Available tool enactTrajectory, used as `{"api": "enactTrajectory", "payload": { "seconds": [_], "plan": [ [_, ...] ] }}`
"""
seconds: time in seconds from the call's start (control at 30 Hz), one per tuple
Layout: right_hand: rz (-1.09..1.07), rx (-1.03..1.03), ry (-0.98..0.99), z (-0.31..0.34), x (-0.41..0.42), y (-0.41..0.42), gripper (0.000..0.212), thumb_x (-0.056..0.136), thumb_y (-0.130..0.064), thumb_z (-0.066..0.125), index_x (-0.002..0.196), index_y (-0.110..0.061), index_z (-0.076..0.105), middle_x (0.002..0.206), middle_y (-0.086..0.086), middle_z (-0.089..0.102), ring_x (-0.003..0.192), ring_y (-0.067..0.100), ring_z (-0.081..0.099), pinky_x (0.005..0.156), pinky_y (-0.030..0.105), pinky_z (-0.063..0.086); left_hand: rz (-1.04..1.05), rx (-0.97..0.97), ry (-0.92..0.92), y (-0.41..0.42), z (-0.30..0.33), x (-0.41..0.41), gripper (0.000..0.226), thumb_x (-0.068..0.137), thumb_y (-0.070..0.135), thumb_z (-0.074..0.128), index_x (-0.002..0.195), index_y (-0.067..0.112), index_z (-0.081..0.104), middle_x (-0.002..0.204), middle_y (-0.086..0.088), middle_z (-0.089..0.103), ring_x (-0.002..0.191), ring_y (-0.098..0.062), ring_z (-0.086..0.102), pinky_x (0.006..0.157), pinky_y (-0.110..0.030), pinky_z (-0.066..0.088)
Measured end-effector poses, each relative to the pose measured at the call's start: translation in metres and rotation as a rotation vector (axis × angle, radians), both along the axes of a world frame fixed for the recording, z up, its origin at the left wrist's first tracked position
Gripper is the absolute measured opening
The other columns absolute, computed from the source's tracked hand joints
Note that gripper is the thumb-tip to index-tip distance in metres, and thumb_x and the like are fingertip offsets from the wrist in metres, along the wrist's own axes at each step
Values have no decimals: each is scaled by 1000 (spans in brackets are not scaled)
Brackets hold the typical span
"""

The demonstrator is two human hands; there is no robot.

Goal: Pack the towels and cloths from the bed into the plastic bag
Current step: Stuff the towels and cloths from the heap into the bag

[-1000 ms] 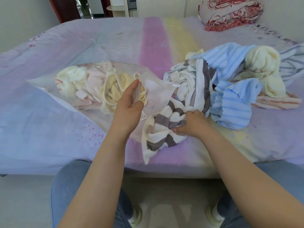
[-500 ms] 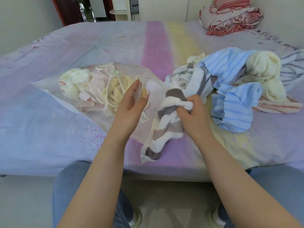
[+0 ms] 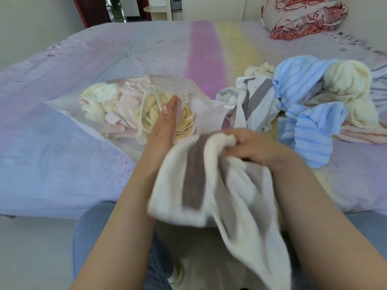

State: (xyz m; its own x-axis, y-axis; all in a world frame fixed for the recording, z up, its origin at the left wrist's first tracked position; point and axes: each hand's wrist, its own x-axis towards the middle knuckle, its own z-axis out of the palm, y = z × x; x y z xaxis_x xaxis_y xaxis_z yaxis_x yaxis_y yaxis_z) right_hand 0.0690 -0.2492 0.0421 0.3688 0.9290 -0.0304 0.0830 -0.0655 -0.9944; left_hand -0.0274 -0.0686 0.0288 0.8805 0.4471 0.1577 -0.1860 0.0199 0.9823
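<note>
A clear plastic bag (image 3: 206, 106) lies on the bed (image 3: 52, 155) with cream, pink and yellow cloths (image 3: 117, 105) inside. My left hand (image 3: 165, 124) pinches the bag's mouth edge and holds it up. My right hand (image 3: 255, 147) grips a white towel with brown stripes (image 3: 199, 176), lifted off the bed and hanging over its front edge, blurred by motion. To the right lies the pile: a blue ribbed towel (image 3: 312, 132), a cream towel (image 3: 345, 80) and a white-and-grey striped cloth (image 3: 255, 101).
A folded red-patterned quilt (image 3: 303, 15) sits at the bed's far right corner. A pink-striped cloth (image 3: 360, 132) lies at the pile's right edge. My knees in jeans (image 3: 94, 227) are against the bed's front edge.
My right hand has pulled the brown-striped towel out of the pile, up and toward me. My left hand has kept its hold on the bag's mouth.
</note>
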Motion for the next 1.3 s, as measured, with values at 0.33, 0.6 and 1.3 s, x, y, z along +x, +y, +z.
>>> {"api": "enactTrajectory", "payload": {
  "seconds": [0.33, 0.6, 1.3],
  "plan": [
    [-785, -326, 81, -65, 89, 19, 66, 58, -37, 83, 114, -8, 64, 110, 10, 69, 98, 26, 66, 86, 38, 55, -31, 96, 59, -6, -2, 0, 95, 66, 91, 41, 146, 38, 35, 150, 25, 37, 139, 7, 31, 121, -36, 17],
    [-1174, 306, -282, -49, -30, 27, 81, 83, -15, 72, 144, -25, 19, 135, -29, 34, 114, -28, 37, 94, 1, 32, -7, 193, 62, -11, 1, -4, 84, 81, 80, 32, 150, 34, 27, 154, 23, 29, 139, 10, 26, 122, -32, 17],
    [-503, -445, -837, -77, -1, 117, 75, 89, -22, 55, 151, -14, 12, 151, 15, 30, 138, 32, 32, 110, 39, 32, 222, 321, -19, -1, 6, -22, 50, 96, -5, 44, 140, 19, 47, 139, 12, 52, 127, 12, 45, 109, -16, 35]
  ]
}}
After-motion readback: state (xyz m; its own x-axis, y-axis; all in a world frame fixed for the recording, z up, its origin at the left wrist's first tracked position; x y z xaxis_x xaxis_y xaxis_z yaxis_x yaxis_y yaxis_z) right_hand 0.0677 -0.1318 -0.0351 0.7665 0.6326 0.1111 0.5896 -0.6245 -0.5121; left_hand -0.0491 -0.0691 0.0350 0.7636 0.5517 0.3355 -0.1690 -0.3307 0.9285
